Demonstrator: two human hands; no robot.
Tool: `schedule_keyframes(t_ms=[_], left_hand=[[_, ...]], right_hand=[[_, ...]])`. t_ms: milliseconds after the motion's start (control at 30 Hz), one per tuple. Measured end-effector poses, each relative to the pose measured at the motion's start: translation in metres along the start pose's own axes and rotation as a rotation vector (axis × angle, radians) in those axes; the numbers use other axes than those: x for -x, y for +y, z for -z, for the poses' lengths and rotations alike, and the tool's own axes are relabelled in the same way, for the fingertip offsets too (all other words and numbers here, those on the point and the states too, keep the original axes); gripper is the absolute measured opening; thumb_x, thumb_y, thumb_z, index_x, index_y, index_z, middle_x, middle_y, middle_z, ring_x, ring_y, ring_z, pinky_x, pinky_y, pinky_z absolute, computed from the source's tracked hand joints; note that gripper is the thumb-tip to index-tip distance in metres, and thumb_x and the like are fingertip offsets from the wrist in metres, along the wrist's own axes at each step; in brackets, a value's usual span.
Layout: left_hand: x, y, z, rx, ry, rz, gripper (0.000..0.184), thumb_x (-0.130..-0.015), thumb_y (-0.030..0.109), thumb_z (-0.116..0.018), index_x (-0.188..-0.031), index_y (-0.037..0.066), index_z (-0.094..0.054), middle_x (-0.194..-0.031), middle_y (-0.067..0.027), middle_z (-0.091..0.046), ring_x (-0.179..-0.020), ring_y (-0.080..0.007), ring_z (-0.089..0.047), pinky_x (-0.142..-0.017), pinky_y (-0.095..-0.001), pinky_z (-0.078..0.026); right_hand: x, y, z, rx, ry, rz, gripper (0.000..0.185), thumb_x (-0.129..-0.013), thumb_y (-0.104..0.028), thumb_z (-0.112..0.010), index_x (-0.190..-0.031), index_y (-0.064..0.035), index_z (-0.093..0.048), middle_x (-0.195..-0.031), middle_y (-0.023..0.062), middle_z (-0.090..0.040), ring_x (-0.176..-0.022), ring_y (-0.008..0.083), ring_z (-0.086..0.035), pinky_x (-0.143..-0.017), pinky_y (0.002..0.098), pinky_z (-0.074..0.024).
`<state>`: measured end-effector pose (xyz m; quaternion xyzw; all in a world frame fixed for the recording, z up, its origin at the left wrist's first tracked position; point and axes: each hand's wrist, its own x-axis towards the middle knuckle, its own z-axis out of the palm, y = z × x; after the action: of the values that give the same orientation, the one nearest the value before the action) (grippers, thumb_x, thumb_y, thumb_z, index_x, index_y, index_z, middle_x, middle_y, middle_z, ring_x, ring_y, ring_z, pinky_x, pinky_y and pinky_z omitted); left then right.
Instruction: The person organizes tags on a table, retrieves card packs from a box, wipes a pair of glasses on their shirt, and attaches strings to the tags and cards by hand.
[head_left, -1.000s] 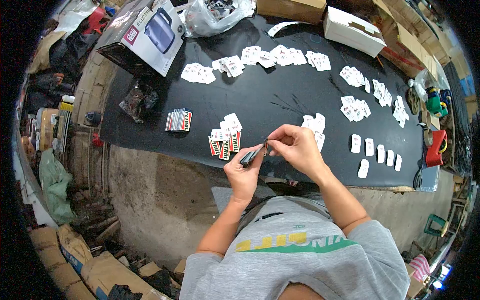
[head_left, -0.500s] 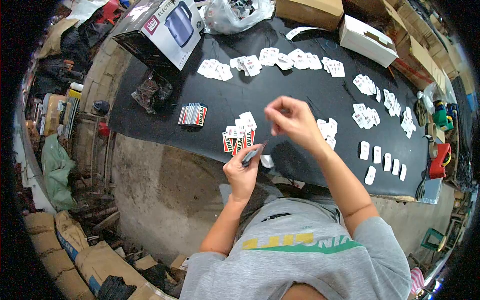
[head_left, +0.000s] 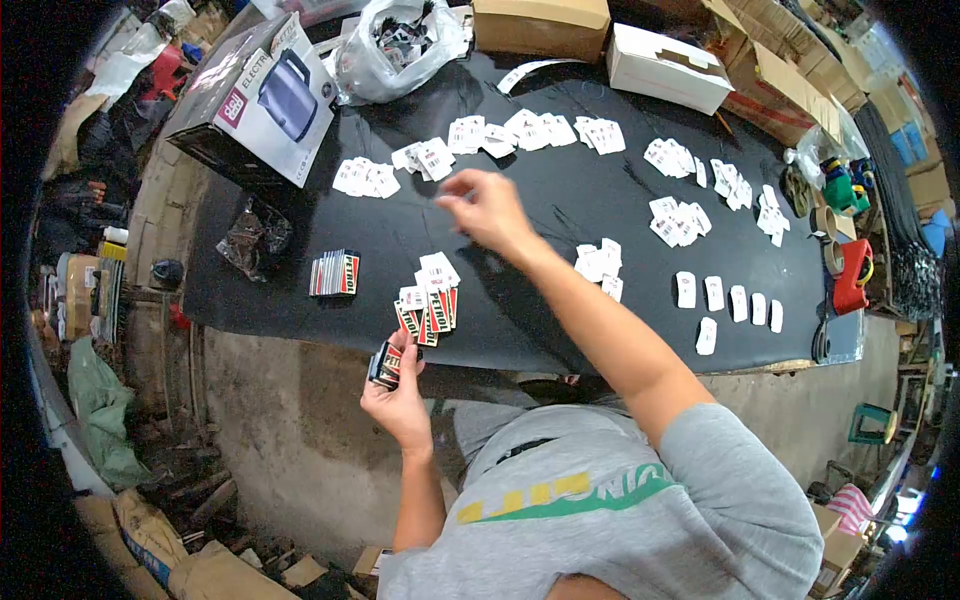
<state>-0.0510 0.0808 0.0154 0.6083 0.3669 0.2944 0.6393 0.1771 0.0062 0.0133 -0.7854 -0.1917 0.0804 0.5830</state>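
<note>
Left hand [head_left: 402,408] grips PETROL cards [head_left: 386,367]; right hand [head_left: 490,211] half-curled, grip too blurred to tell.

Near the left edge of my table [head_left: 375,235] I see an electric kettle box [head_left: 250,105] and crumpled dark plastic [head_left: 254,240]; a white carton [head_left: 665,85] sits along the far edge, a red tape dispenser [head_left: 851,275] at the right.

The right arm [head_left: 610,330] reaches forward and slants across to the person's left, with the right hand [head_left: 487,210] at its far end, back turned up and fingers [head_left: 455,186] curled, slightly blurred. The left arm [head_left: 419,495] lies nearer the body, pointing forward, its left hand [head_left: 398,405] closed in a grip with the thumb [head_left: 409,366] extended forward.
</note>
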Motion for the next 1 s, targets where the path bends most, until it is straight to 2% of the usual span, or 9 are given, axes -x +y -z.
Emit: schedule_keyframes(t_ms=[67,200,267,333,433,533,633,733,1000], left_hand=[[0.0,0.009,0.002,0.017,-0.068,0.035,0.026,-0.086,0.005,-0.066,-0.11,-0.005,-0.061,-0.106,-0.0146,-0.067,-0.093,-0.0185,-0.066,-0.074,-0.027,-0.056],[-0.001,0.016,-0.008,0.277,-0.303,0.29,0.034,-0.092,0.012,-0.059,-0.122,-0.003,-0.052,-0.114,-0.0169,-0.063,-0.104,-0.0231,-0.064,-0.077,-0.0282,-0.055],[-0.001,0.017,-0.019,0.404,-0.455,0.387,0.037,-0.096,0.017,-0.052,-0.128,-0.003,-0.047,-0.123,-0.0199,-0.057,-0.114,-0.0275,-0.057,-0.093,-0.0362,-0.05],[-0.001,0.012,-0.031,0.497,-0.546,0.449,0.039,-0.098,0.016,-0.048,-0.131,-0.003,-0.043,-0.127,-0.0215,-0.053,-0.118,-0.0292,-0.054,-0.097,-0.0375,-0.047],[0.003,0.015,-0.048,0.523,-0.62,0.492,0.039,-0.098,0.014,-0.045,-0.132,-0.004,-0.04,-0.128,-0.0232,-0.052,-0.119,-0.0302,-0.053,-0.098,-0.0373,-0.047],[0.006,0.013,-0.058,0.495,-0.663,0.481,0.038,-0.098,0.014,-0.045,-0.13,-0.004,-0.041,-0.127,-0.0236,-0.052,-0.119,-0.0304,-0.053,-0.097,-0.0366,-0.048],[0.008,0.01,-0.063,0.477,-0.679,0.484,0.036,-0.098,0.015,-0.046,-0.129,-0.004,-0.043,-0.127,-0.0235,-0.053,-0.118,-0.0301,-0.054,-0.095,-0.0352,-0.049],[0.008,0.01,-0.063,0.43,-0.667,0.477,0.033,-0.097,0.014,-0.047,-0.125,-0.003,-0.046,-0.124,-0.0226,-0.055,-0.114,-0.0293,-0.057,-0.091,-0.0338,-0.051],[0.006,0.005,-0.071,0.299,-0.652,0.433,0.021,-0.093,0.013,-0.056,-0.11,0.0,-0.059,-0.108,-0.0172,-0.066,-0.099,-0.0263,-0.065,-0.08,-0.0325,-0.056]], right_hand=[[0.0,0.021,0.042,0.304,0.139,0.182,0.015,-0.073,-0.013,-0.071,-0.081,-0.0006,-0.068,-0.082,0.0187,-0.066,-0.077,0.0306,-0.066,-0.073,0.0404,-0.051],[0.007,0.05,0.11,0.605,0.14,-0.071,0.015,-0.07,-0.01,-0.074,-0.075,0.0021,-0.068,-0.074,0.0181,-0.067,-0.072,0.0273,-0.067,-0.067,0.0345,-0.0516],[0.013,0.047,0.117,0.573,0.078,-0.162,0.016,-0.069,-0.01,-0.075,-0.073,0.0031,-0.067,-0.073,0.0188,-0.067,-0.072,0.0274,-0.067,-0.066,0.0348,-0.0513],[0.018,0.048,0.116,0.536,0.016,-0.254,0.018,-0.067,-0.01,-0.076,-0.07,0.004,-0.066,-0.072,0.0195,-0.066,-0.072,0.0275,-0.067,-0.066,0.0351,-0.051],[0.02,0.056,0.108,0.553,0.084,-0.18,0.019,-0.068,-0.01,-0.076,-0.068,0.0053,-0.064,-0.071,0.02,-0.065,-0.07,0.0269,-0.066,-0.064,0.0357,-0.05],[0.017,0.058,0.111,0.598,0.047,-0.173,0.016,-0.069,-0.01,-0.074,-0.067,0.0028,-0.064,-0.075,0.023,-0.065,-0.075,0.0365,-0.066,-0.071,0.0423,-0.0513],[0.02,0.054,0.122,0.479,0.025,-0.078,0.016,-0.073,-0.01,-0.072,-0.072,0.0032,-0.064,-0.07,0.0189,-0.065,-0.065,0.0293,-0.066,-0.063,0.0382,-0.0516],[0.03,0.031,0.145,0.029,0.027,-0.169,0.013,-0.081,-0.01,-0.068,-0.08,0.0022,-0.063,-0.063,0.005,-0.06,-0.055,0.0087,-0.06,-0.048,0.0241,-0.0455],[0.079,-0.052,0.175,-0.36,-0.004,-0.079,0.01,-0.085,-0.004,-0.065,-0.092,0.0017,-0.067,-0.081,0.0063,-0.067,-0.066,0.0111,-0.065,-0.054,0.0194,-0.048]])
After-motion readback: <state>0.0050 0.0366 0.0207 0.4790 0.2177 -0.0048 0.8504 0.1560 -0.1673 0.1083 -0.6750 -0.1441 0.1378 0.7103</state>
